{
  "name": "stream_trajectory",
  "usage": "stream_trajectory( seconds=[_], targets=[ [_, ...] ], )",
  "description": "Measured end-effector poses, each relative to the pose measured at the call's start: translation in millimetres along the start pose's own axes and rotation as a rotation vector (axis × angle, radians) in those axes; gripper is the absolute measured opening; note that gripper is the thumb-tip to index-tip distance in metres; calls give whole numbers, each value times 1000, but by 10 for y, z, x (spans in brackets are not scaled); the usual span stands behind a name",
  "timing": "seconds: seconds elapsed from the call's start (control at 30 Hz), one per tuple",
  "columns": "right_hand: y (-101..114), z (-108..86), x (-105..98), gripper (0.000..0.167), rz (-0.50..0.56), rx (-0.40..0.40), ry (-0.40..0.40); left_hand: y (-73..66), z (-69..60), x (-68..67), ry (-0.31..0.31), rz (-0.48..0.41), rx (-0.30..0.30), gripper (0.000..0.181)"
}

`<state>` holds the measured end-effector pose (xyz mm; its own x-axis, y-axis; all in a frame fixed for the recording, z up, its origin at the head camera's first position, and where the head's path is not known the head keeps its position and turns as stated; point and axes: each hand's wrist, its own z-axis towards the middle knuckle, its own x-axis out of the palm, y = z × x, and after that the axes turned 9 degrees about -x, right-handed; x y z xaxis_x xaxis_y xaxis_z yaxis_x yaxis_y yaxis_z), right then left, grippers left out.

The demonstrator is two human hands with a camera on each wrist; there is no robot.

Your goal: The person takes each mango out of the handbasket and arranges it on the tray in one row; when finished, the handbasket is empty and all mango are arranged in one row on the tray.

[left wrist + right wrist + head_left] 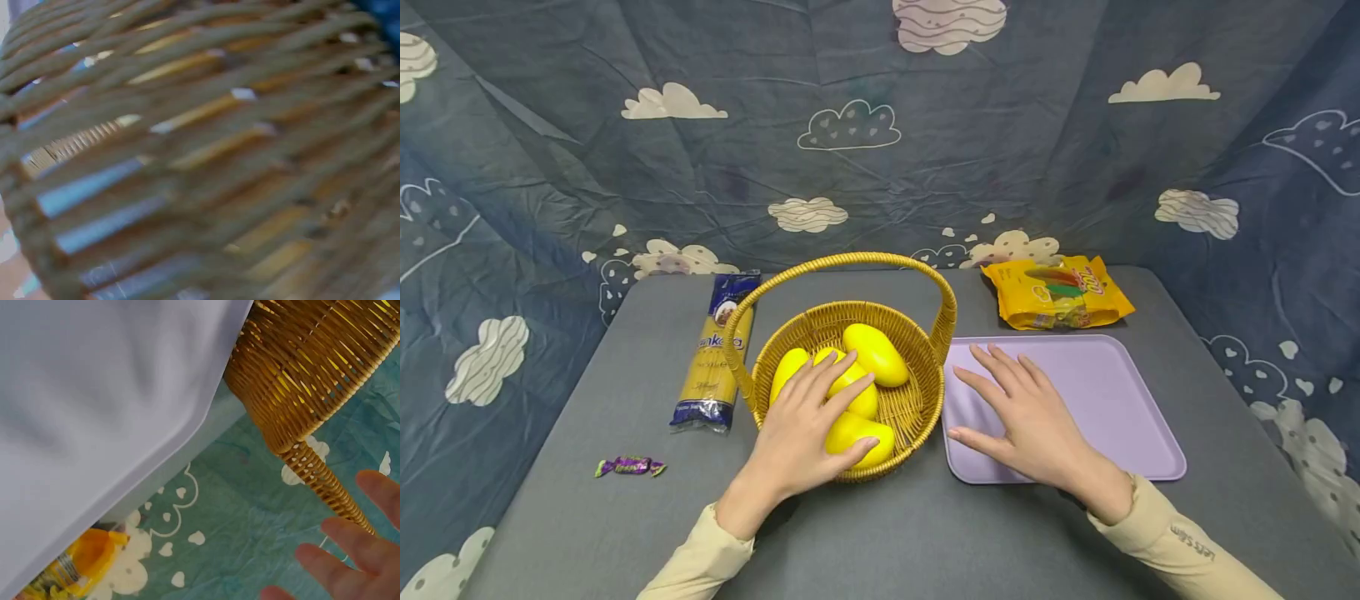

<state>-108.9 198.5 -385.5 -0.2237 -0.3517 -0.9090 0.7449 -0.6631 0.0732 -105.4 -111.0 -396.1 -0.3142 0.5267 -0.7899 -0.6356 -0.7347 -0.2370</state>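
Reaching forward, fingers spread: left hand [797,437] over yellow fruit [876,356], right hand [1037,427] over lilac tray [1123,408]

Left hand [805,429] and right hand [1033,412] held out apart, backs upward, fingers spread.
The left arm [688,567] slants in from the near edge toward the right, the right arm [1195,546] toward the left, pale sleeves [718,537] ending just short of the left wrist [748,502] and right wrist [1103,485]. The left thumb [853,452] juts rightward, its fellow fingers fanned forward. The right thumb [977,442] points left, the other fingers extended forward and leftward; several right fingertips also show low in the right wrist view.
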Motion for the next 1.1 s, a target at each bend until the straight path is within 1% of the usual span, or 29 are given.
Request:
stream_trajectory(
  seconds=[0.07, 0.13, 0.17, 0.23, 0.3, 0.37, 0.4, 0.43, 0.5, 0.53, 0.57, 0.6, 0.63, 0.7, 0.77, 0.8, 0.87, 0.93, 0.97, 1.03, 1.1],
  targets=[
    [4, 13, 13, 62, 28, -29, -85, 9, -31, -31, -152, -81, 61, 50],
    [10, 35, 25, 54, 49, -51, -153, 15, -53, -69, -313, -128, 130, 38],
    [16, 48, 28, 51, 57, -58, -176, 20, -63, -88, -396, -142, 160, 33],
    [30, 80, 34, 46, 73, -69, -210, 35, -82, -124, -549, -162, 201, 26],
    [51, 121, 34, 40, 91, -76, -224, 61, -107, -141, -694, -188, 215, 23],
    [72, 169, 37, 35, 109, -86, -234, 89, -135, -142, -828, -214, 194, 24],
    [83, 194, 39, 33, 119, -91, -239, 103, -152, -137, -891, -232, 169, 26],
    [95, 221, 43, 31, 127, -96, -245, 117, -165, -132, -949, -256, 131, 28],
    [123, 280, 47, 29, 145, -101, -247, 141, -192, -121, -1029, -339, 23, 36],
    [135, 311, 51, 28, 154, -105, -250, 154, -205, -122, -1047, -388, -44, 41],
    [149, 342, 53, 27, 162, -107, -248, 171, -220, -121, -1048, -449, -111, 44],
    [163, 374, 54, 27, 170, -107, -243, 194, -239, -120, -1031, -513, -178, 48],
    [176, 407, 51, 26, 174, -108, -237, 221, -254, -115, -998, -576, -244, 51],
    [203, 471, 45, 25, 182, -110, -217, 310, -294, -75, -910, -682, -353, 57],
    [230, 532, 43, 25, 185, -111, -190, 421, -339, -1, -801, -742, -446, 60],
    [245, 562, 45, 26, 188, -109, -174, 475, -354, 46, -758, -758, -482, 60],
    [277, 621, 45, 27, 193, -101, -136, 572, -376, 149, -686, -795, -527, 57],
    [313, 674, 41, 29, 208, -83, -88, 631, -370, 234, -643, -819, -555, 50],
    [331, 701, 38, 30, 219, -70, -61, 647, -361, 263, -632, -834, -562, 45],
    [358, 751, 38, 32, 240, -43, -6, 678, -340, 309, -628, -870, -559, 39],
    [371, 798, 43, 34, 266, -15, 42, 701, -320, 328, -634, -891, -563, 29]
  ],
)
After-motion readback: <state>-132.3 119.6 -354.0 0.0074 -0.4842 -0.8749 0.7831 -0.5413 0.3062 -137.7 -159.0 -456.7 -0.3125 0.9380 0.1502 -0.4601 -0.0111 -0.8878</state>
